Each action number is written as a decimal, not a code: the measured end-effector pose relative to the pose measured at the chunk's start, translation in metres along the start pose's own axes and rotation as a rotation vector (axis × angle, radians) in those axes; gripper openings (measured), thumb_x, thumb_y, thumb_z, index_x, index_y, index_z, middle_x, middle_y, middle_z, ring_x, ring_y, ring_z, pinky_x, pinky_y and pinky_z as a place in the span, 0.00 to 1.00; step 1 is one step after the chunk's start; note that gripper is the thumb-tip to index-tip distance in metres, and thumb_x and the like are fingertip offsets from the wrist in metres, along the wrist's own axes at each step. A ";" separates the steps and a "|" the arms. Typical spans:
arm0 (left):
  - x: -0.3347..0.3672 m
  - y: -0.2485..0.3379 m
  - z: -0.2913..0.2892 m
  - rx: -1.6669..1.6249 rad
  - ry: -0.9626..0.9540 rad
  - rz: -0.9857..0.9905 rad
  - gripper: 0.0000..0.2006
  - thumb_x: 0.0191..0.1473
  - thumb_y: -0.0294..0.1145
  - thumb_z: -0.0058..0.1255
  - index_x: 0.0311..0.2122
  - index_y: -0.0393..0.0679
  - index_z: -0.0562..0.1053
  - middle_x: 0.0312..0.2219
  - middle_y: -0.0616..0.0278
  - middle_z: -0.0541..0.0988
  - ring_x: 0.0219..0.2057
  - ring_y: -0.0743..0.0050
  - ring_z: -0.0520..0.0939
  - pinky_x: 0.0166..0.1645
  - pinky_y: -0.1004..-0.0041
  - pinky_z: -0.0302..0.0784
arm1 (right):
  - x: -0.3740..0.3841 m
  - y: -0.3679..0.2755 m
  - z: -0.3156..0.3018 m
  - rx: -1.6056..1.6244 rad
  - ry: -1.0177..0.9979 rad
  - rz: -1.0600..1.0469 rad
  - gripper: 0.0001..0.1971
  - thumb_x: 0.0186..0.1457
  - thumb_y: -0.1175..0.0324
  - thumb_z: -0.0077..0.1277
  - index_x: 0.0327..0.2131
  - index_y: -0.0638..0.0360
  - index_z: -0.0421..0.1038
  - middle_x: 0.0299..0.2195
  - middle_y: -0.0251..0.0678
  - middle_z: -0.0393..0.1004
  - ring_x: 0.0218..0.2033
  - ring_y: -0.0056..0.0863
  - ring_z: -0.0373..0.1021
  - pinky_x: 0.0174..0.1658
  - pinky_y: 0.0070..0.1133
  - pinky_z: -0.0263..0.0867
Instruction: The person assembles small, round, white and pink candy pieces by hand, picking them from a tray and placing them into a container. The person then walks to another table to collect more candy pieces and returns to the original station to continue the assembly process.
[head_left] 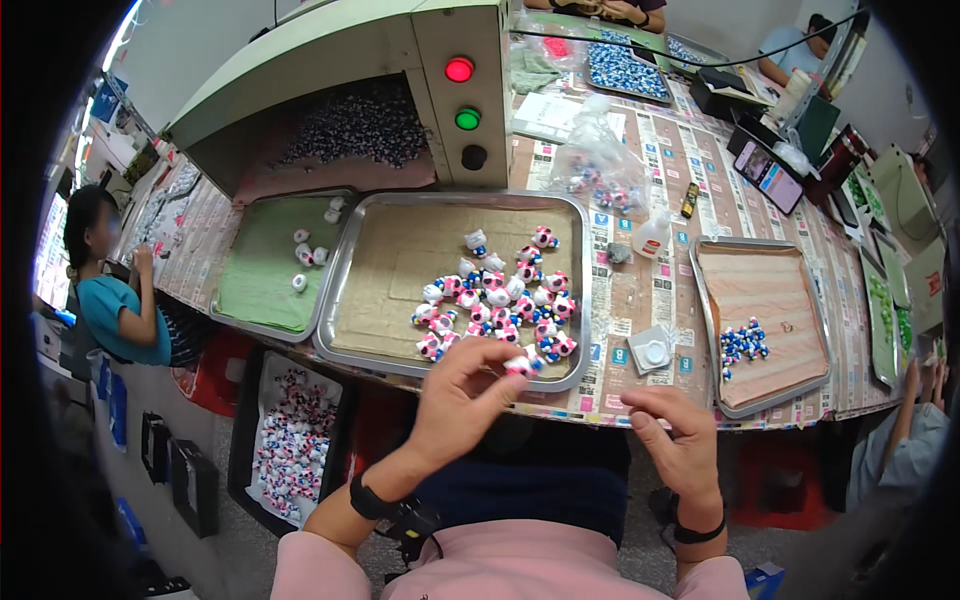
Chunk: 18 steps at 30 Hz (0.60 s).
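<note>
My left hand (pixel 463 402) pinches a small pink, white and blue figurine (pixel 523 366) between thumb and fingertips, just above the near rim of the large metal tray (pixel 385 285). Many similar figurines (pixel 498 300) cluster in the right half of that tray, with several plainer white ones among them. My right hand (pixel 676 440) hovers off the table's front edge. Its fingers are bent, the thumb stands a little apart from the forefinger, and nothing shows between them. Beyond it a small white round dish (pixel 653 352) sits on a pale square.
At right, a pink-lined tray (pixel 765 290) holds small blue-and-white pieces (pixel 744 342). A green-lined tray (pixel 265 260) adjoins at left. Behind stands a machine (pixel 340 90) with lit buttons. A white bottle (pixel 652 235) and a phone (pixel 767 172) are on the table. A black bin of figurines (pixel 297 440) stands below. Other people sit around.
</note>
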<state>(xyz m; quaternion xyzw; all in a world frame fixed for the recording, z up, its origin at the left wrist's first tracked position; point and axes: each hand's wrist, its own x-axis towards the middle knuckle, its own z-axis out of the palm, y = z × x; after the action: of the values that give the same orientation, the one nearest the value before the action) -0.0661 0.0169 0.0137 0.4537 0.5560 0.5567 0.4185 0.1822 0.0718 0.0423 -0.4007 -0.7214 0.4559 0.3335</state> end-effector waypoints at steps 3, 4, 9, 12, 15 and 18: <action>0.014 0.000 -0.032 0.734 0.011 0.335 0.12 0.43 0.25 0.59 0.37 0.40 0.75 0.34 0.60 0.73 0.35 0.66 0.73 0.40 0.71 0.69 | -0.004 0.003 -0.001 -0.032 0.016 0.004 0.08 0.49 0.77 0.54 0.36 0.62 0.77 0.32 0.40 0.76 0.34 0.29 0.73 0.39 0.21 0.66; 0.013 -0.004 -0.037 0.761 0.020 0.344 0.12 0.42 0.26 0.59 0.36 0.40 0.75 0.34 0.59 0.73 0.36 0.63 0.72 0.41 0.70 0.68 | -0.005 0.004 -0.001 -0.035 0.008 0.012 0.08 0.49 0.77 0.54 0.35 0.62 0.77 0.31 0.40 0.76 0.34 0.29 0.73 0.39 0.21 0.66; 0.007 -0.002 -0.033 0.794 0.098 0.341 0.13 0.39 0.26 0.60 0.35 0.42 0.75 0.36 0.57 0.71 0.41 0.58 0.69 0.47 0.66 0.63 | -0.008 0.004 0.000 -0.027 0.004 0.077 0.07 0.48 0.78 0.54 0.33 0.63 0.77 0.30 0.40 0.76 0.33 0.29 0.72 0.37 0.20 0.66; 0.013 0.005 -0.051 0.852 0.233 0.466 0.14 0.40 0.25 0.60 0.36 0.42 0.74 0.37 0.56 0.71 0.42 0.58 0.69 0.48 0.65 0.62 | -0.009 0.004 -0.001 -0.066 0.030 0.039 0.07 0.47 0.78 0.54 0.33 0.64 0.77 0.30 0.40 0.75 0.32 0.28 0.72 0.35 0.19 0.65; 0.038 0.002 -0.102 1.065 0.501 0.497 0.20 0.40 0.22 0.56 0.44 0.42 0.71 0.43 0.53 0.70 0.49 0.54 0.67 0.54 0.62 0.59 | -0.013 0.007 -0.003 -0.078 0.063 0.042 0.07 0.47 0.78 0.54 0.32 0.64 0.77 0.29 0.40 0.75 0.31 0.28 0.72 0.35 0.19 0.66; 0.062 -0.013 -0.193 1.272 0.629 0.398 0.30 0.44 0.31 0.56 0.55 0.43 0.63 0.52 0.46 0.64 0.56 0.46 0.61 0.58 0.55 0.55 | -0.016 0.011 -0.005 -0.082 0.052 0.009 0.06 0.47 0.78 0.55 0.32 0.64 0.77 0.28 0.40 0.76 0.31 0.28 0.72 0.35 0.20 0.66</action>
<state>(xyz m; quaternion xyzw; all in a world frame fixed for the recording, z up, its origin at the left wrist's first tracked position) -0.2691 0.0315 0.0089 0.5200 0.7723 0.2957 -0.2136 0.1964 0.0629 0.0325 -0.4289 -0.7289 0.4168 0.3333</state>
